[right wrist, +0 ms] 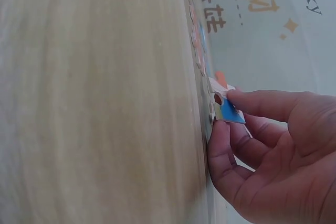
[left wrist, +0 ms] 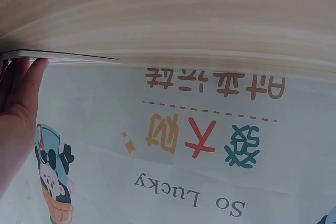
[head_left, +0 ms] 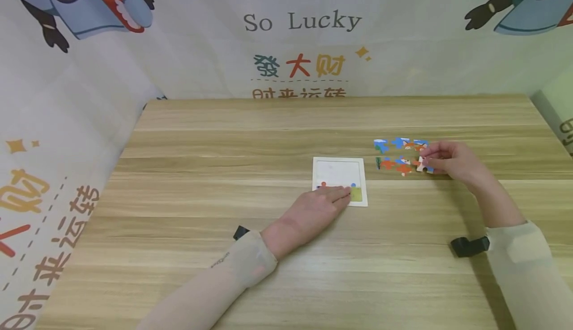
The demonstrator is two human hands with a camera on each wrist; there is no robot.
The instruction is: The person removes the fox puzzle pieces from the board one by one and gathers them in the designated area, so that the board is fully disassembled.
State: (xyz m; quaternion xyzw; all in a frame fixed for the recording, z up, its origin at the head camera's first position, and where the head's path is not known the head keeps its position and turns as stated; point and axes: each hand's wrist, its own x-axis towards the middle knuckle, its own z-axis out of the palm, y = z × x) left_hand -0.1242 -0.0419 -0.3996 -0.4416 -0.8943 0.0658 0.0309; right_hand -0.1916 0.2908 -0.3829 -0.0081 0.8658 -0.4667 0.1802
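You have a light wooden table [head_left: 224,141] in front of you, its grain running left to right, pushed up against a printed cloth backdrop. On it, a little right of centre, lies a white puzzle board [head_left: 338,172], flat and square to the table edge, with a few coloured pieces already set along its near edge. Just to the right of the board sits a loose cluster of puzzle pieces [head_left: 396,155] in blue, orange and white, spread in roughly two rows and near one another. Both of your forearms rest on the tabletop nearer to you.
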